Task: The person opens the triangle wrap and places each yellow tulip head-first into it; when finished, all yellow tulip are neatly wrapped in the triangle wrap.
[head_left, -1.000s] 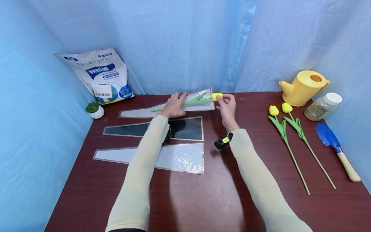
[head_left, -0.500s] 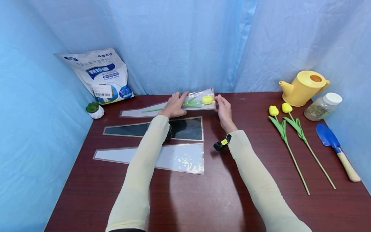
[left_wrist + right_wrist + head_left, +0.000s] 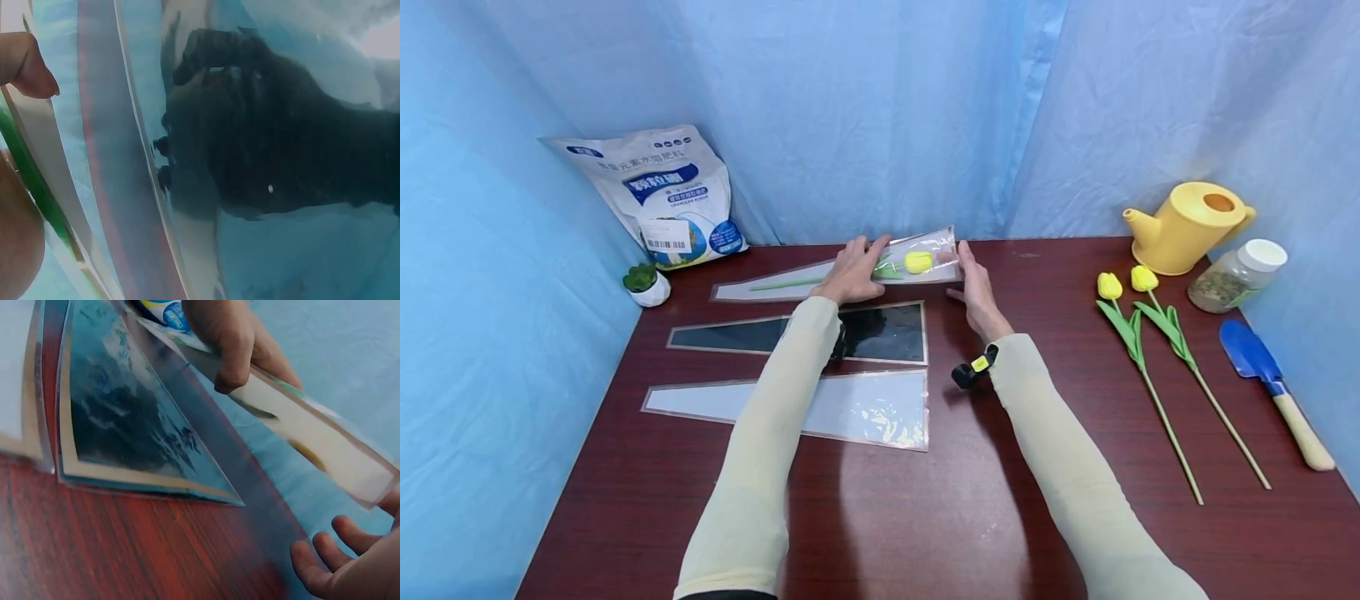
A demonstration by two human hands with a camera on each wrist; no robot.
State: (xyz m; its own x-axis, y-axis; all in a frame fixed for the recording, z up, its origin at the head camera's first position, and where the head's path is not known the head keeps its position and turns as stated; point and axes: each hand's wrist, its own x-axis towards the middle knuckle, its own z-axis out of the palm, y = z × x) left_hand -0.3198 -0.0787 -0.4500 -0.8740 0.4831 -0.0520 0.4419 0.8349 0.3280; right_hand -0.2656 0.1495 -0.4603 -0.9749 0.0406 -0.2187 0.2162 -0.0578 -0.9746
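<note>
yellow tulip (image 3: 917, 262) inside clear tapered sleeve (image 3: 805, 276) at back of table (image 3: 925, 517), left hand (image 3: 852, 275) gripping sleeve between thumb and fingers, right hand (image 3: 979, 292) at wide end, fingers spread, 2 flat sleeves (image 3: 887, 333) nearer, 2 loose tulips (image 3: 1126, 329) far right

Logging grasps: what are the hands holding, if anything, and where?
Left hand grips the tulip pouch around mid-length; right hand, at its wide end, shows no grip.
</note>
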